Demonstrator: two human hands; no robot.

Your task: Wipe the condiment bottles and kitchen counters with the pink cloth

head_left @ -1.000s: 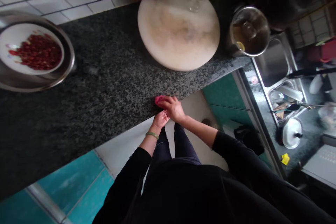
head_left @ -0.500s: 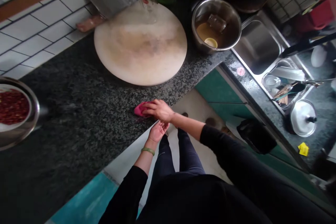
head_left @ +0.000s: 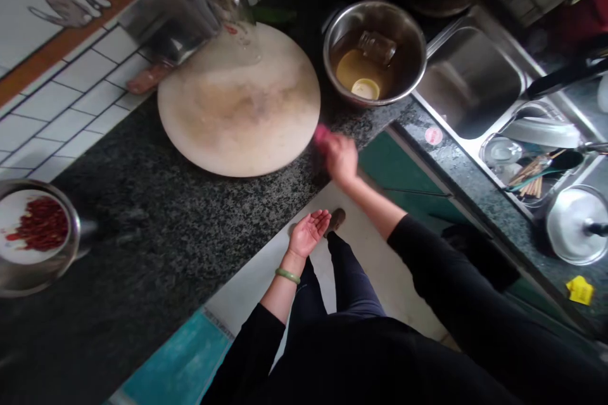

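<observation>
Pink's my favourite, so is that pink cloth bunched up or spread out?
Bunched up, it seems: the cloth shows as a small pink lump at the right hand, though blurred.

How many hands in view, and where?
2. The right hand is on the pink cloth, just beside the round board; the left hand is palm up, empty, near the counter edge. No others show.

The tiled wall (head_left: 90,99) is white, the floor (head_left: 369,237) seemingly beige.
</observation>
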